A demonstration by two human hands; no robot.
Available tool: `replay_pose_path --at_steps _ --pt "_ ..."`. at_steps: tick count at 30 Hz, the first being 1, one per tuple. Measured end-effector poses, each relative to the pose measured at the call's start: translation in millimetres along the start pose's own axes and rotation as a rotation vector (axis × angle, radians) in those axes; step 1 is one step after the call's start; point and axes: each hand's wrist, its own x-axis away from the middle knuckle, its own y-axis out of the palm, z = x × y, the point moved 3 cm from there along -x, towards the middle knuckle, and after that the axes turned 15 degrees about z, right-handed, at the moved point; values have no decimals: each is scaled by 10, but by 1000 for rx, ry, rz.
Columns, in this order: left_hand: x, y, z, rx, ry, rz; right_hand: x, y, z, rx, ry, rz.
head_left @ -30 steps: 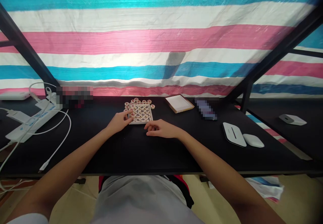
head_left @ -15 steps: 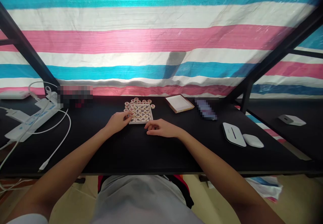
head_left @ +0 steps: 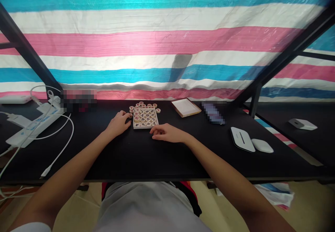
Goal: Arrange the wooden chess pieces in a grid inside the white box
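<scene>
A white tray (head_left: 145, 127) of round Chinese chess pieces (head_left: 147, 119) sits on the black desk. The pieces lie in rows, with red characters on some at the left and black ones on the others. My left hand (head_left: 119, 124) is left of the tray, its fingertips closed around a single chess piece (head_left: 130, 116) beside the wall; the hand partly hides it. By the tray's near right corner rests my right hand (head_left: 169, 133), loosely curled, thumb and fingers apart, holding nothing. Several loose red-marked pieces (head_left: 141, 103) lie behind the tray, and one (head_left: 158, 110) on its right.
A shallow lid-like box (head_left: 185, 107) and a blurred phone-like thing (head_left: 213, 113) lie at the back right. Farther right are a white flat device (head_left: 242, 139) and a white mouse (head_left: 262, 146). A power strip (head_left: 34, 125) with white cables (head_left: 59, 158) occupies the left side.
My left hand has moved left, off the tray's left column, to the loose piece beside it. A red-marked piece shows in the tray where my fingers were. My right hand has stayed put.
</scene>
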Motion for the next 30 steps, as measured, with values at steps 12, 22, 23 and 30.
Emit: replay_pose_path --at_steps 12,22,23,30 --pt "49 -178 101 321 105 -292 0 10 -2 18 1 14" --pt "212 -185 412 549 224 -412 -4 22 23 34 -28 21" --pt "219 -166 446 564 237 -382 -3 23 20 31 -27 21" --pt "309 -39 627 600 333 -243 -2 21 -31 33 -43 17"
